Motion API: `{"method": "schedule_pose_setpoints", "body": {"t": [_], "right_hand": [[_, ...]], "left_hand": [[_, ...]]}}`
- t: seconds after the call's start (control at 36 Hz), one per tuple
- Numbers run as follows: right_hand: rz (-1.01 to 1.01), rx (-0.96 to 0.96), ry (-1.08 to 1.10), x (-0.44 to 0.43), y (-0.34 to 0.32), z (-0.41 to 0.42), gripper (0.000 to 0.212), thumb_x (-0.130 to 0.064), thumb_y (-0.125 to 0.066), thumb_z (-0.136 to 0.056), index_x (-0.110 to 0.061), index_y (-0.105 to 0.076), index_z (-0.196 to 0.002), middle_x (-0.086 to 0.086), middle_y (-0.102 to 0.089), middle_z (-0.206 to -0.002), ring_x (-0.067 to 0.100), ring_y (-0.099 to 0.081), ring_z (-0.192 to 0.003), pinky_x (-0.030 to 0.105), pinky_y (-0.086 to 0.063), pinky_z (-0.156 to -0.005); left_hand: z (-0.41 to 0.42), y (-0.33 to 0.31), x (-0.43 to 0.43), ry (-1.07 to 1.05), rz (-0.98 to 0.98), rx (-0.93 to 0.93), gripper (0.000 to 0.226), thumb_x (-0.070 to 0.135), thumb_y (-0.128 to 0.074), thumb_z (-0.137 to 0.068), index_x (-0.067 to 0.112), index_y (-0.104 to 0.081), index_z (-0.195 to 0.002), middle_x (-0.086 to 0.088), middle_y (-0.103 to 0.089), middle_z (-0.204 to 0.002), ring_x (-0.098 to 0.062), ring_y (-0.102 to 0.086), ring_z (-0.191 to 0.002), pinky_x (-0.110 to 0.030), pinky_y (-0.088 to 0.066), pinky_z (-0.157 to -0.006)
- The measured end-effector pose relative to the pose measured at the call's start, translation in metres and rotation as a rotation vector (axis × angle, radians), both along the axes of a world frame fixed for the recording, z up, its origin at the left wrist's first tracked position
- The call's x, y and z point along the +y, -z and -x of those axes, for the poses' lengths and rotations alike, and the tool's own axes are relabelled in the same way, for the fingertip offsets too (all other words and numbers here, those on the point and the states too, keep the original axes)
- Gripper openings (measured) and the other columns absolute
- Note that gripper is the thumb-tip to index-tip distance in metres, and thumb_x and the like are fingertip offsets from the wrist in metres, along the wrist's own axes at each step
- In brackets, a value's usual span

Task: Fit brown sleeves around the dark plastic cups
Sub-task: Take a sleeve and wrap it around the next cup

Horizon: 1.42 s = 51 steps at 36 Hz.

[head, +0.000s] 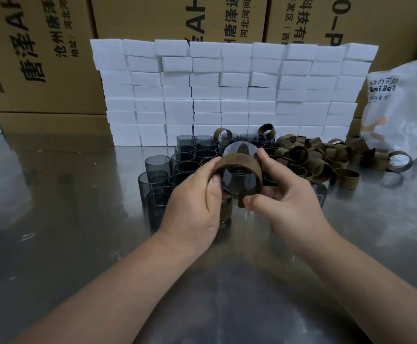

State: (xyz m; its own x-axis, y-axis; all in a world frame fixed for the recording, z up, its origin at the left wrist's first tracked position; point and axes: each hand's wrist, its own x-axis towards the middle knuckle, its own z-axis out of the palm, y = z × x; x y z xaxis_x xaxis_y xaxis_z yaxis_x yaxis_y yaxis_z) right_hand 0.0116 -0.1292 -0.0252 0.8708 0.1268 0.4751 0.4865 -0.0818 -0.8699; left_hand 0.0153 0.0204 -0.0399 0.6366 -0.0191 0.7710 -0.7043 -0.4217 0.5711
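Note:
I hold one dark translucent cup [239,181] tilted on its side above the table, its base pointing away from me. A brown sleeve [242,163] rings it near the middle. My left hand [197,202] grips the cup and sleeve from the left, thumb on the rim. My right hand [284,194] pinches the sleeve from the right, thumb at its lower seam tab. Behind my hands stand several bare dark cups [157,167] in rows. A heap of loose brown sleeves [326,157] lies to their right.
A wall of stacked white foam blocks [227,95] stands behind the cups, with cardboard boxes [41,53] behind it. A white plastic bag [400,115] sits at the right. The shiny metal table [66,219] spreads to the left and toward me.

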Motion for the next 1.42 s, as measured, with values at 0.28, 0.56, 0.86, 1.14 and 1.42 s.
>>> {"method": "schedule_pose_setpoints", "body": {"t": [0.28,0.56,0.86,1.14,1.42], "right_hand": [[-0.023,0.030,0.001,-0.0011,-0.0002,-0.0011,0.078,0.012,-0.061,-0.072,-0.023,-0.041,-0.139,-0.020,-0.067,-0.065,0.002,-0.057,-0.074,0.009,-0.046,-0.063],[-0.068,0.043,-0.023,-0.0018,-0.0027,0.0016,0.077,0.011,-0.062,-0.072,-0.024,-0.043,-0.138,-0.017,-0.058,-0.098,0.034,-0.051,-0.102,0.034,-0.038,-0.084],[-0.067,0.031,-0.004,-0.0014,-0.0060,0.0036,0.075,0.010,-0.062,-0.071,-0.023,-0.045,-0.136,-0.023,-0.058,-0.095,0.033,-0.051,-0.104,0.042,-0.041,-0.084],[-0.036,0.005,0.022,-0.0001,-0.0069,0.0040,0.072,0.013,-0.060,-0.072,-0.024,-0.050,-0.133,-0.021,-0.070,-0.081,0.019,-0.067,-0.090,0.027,-0.052,-0.081],[-0.047,-0.042,0.044,0.0005,-0.0090,0.0016,0.065,0.011,-0.063,-0.070,-0.042,-0.056,-0.108,0.001,-0.071,-0.097,0.015,-0.061,-0.070,0.034,-0.055,-0.076]], "left_hand": [[-0.0024,0.0021,0.0006,0.000,0.016,-0.018,0.039,0.024,-0.034,-0.092,0.014,-0.055,-0.123,0.030,-0.053,-0.097,0.019,-0.053,-0.091,-0.005,-0.043,-0.079],[-0.0019,0.0011,0.0015,-0.026,-0.007,-0.015,0.040,0.031,-0.032,-0.093,0.018,-0.056,-0.123,0.027,-0.055,-0.093,0.003,-0.059,-0.091,-0.018,-0.051,-0.080],[0.0000,0.0001,0.0007,-0.032,0.005,-0.016,0.047,0.039,-0.028,-0.090,0.019,-0.057,-0.121,-0.002,-0.065,-0.090,-0.016,-0.063,-0.082,-0.043,-0.054,-0.075],[-0.0020,0.0010,0.0009,-0.043,0.024,-0.010,0.033,0.039,-0.030,-0.090,0.039,-0.048,-0.118,0.013,-0.063,-0.092,-0.012,-0.063,-0.087,-0.041,-0.055,-0.078],[-0.0018,0.0009,0.0015,-0.059,0.034,0.057,0.043,0.035,-0.035,-0.091,0.020,-0.059,-0.123,-0.002,-0.067,-0.095,-0.015,-0.062,-0.089,-0.043,-0.053,-0.078]]}}
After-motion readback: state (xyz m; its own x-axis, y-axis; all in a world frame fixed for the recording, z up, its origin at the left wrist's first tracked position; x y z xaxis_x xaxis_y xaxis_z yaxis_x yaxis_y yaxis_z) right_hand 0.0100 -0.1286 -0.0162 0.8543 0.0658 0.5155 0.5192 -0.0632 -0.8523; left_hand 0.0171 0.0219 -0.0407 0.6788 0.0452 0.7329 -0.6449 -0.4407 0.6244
